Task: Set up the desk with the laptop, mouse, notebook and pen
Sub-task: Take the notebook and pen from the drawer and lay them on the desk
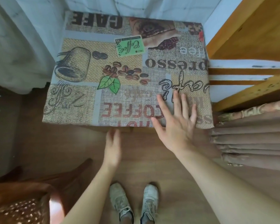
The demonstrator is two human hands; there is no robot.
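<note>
Smoothing the coffee-print cloth (pixel 120 81) on the surface, my right hand (pixel 176 125) lies flat, fingers spread; my left hand (pixel 113 146) hangs empty, open, at the near edge. Laptop, mouse, notebook and pen aren't in sight, so fetching them comes next.

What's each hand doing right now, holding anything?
Left hand: open, empty, at the desk's front edge.
Right hand: open, fingers spread flat on the desk, holding nothing.
</note>
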